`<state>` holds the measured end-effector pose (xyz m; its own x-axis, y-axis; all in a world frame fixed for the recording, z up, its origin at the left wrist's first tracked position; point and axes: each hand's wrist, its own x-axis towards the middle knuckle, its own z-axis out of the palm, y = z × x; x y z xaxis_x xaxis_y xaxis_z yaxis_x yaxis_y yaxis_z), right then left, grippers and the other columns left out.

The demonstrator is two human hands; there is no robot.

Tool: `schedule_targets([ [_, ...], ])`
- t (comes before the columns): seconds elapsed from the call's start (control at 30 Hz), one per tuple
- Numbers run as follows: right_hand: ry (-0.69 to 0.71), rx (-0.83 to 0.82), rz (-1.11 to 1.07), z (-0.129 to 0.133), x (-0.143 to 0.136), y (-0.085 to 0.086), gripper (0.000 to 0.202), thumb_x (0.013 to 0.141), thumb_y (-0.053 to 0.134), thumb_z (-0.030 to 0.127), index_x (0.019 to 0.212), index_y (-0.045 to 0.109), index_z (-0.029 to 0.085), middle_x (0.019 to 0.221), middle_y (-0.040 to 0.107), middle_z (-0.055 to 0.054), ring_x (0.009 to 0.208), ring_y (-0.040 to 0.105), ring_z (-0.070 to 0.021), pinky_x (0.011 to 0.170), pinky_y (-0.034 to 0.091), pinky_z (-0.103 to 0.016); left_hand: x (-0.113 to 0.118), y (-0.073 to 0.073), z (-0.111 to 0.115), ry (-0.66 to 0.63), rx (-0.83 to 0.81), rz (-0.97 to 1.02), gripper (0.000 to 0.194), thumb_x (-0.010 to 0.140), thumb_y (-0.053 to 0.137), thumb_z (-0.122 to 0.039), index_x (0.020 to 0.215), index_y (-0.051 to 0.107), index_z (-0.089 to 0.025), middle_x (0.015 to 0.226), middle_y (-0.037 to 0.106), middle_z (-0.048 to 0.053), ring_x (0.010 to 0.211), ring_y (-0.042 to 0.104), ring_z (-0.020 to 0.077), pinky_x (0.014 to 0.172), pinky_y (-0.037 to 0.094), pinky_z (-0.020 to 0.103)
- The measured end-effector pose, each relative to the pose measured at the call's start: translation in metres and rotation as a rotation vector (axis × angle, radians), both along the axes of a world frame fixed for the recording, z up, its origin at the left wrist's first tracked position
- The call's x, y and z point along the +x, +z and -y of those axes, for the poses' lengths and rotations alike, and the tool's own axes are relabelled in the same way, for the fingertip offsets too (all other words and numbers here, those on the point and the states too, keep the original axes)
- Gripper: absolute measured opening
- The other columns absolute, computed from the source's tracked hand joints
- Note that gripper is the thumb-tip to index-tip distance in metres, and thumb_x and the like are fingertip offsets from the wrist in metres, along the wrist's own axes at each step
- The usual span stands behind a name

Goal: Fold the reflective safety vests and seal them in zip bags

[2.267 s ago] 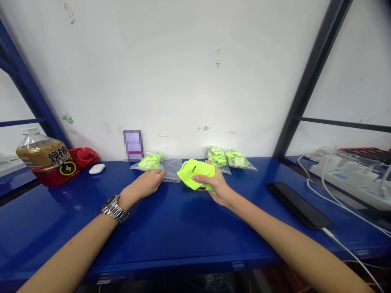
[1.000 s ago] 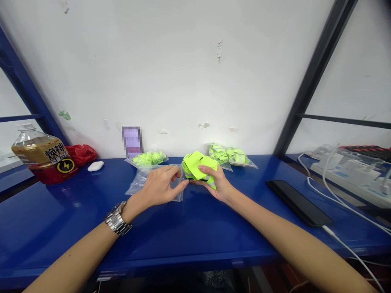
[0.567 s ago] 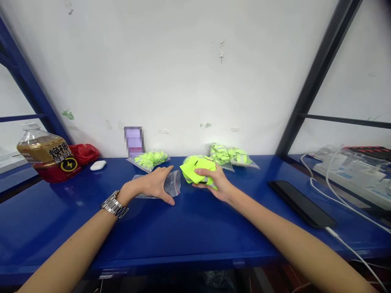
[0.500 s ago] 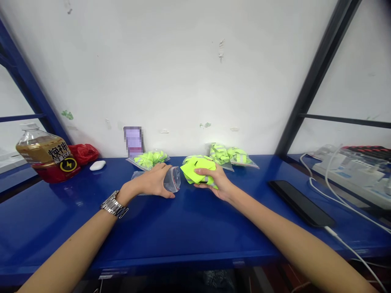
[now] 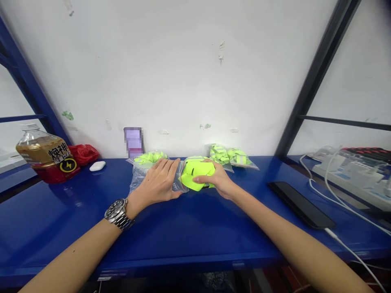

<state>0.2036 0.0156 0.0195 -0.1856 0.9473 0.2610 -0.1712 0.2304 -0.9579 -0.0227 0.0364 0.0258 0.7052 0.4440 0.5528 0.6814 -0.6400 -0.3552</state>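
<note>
My left hand (image 5: pixel 159 180), with a metal watch on its wrist, is wrapped round a clear zip bag (image 5: pixel 139 176), whose mouth faces right. In my right hand (image 5: pixel 221 181) is a folded neon-yellow reflective vest (image 5: pixel 195 174) with grey stripes, thumb pressed on its front. The bundle's left end meets the bag's mouth; how far inside it lies is hard to tell. Behind my left hand lies a bagged neon-yellow bundle (image 5: pixel 152 157). Two more bagged bundles, one on the left (image 5: pixel 218 153) and one on the right (image 5: pixel 238 156), rest behind my right hand.
A large drink bottle (image 5: pixel 45 154), a red plastic bag (image 5: pixel 84 154) and a white case (image 5: pixel 97 166) stand on the left of the blue table (image 5: pixel 183 236). A blurred phone-like screen (image 5: pixel 133 141) leans on the wall. A black phone (image 5: pixel 301 203) with a white cable lies right.
My left hand has moved right and turned over more, bringing the bag's mouth against the vest's left end. The vest in my right hand has stayed almost in place.
</note>
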Motion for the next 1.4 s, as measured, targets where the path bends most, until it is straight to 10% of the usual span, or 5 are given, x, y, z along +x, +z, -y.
schedule_targets([
  [0.17, 0.050, 0.079, 0.050, -0.002, 0.006, 0.000, 0.053, 0.049, 0.088, 0.025, 0.093, 0.060, 0.019, 0.088, 0.065, -0.002, 0.080, 0.063, -0.0184, 0.069, 0.054, -0.031, 0.004, -0.001, 0.001, -0.059, 0.074, 0.014, 0.078, 0.075, 0.058, -0.050, 0.134, 0.037, -0.002, 0.122, 0.056, 0.024, 0.115, 0.052, 0.0379, 0.112, 0.021, 0.063],
  [0.63, 0.145, 0.055, -0.050, -0.003, 0.013, 0.003, 0.048, 0.050, 0.087, 0.020, 0.090, 0.060, 0.020, 0.086, 0.064, 0.001, 0.076, 0.061, -0.0170, 0.068, 0.052, -0.029, 0.006, -0.001, 0.003, -0.111, -0.013, 0.099, 0.075, 0.073, 0.063, -0.040, 0.133, 0.035, -0.004, 0.122, 0.055, 0.024, 0.112, 0.056, 0.0369, 0.095, 0.049, 0.051],
  [1.4, 0.181, -0.036, -0.121, -0.005, 0.004, -0.012, 0.050, 0.051, 0.085, 0.017, 0.094, 0.059, 0.020, 0.087, 0.066, 0.001, 0.076, 0.063, -0.0161, 0.068, 0.052, -0.028, 0.008, 0.000, 0.010, -0.319, 0.045, 0.082, 0.088, 0.077, 0.063, -0.059, 0.137, 0.029, -0.006, 0.130, 0.050, 0.025, 0.123, 0.048, 0.0375, 0.107, 0.035, 0.059],
])
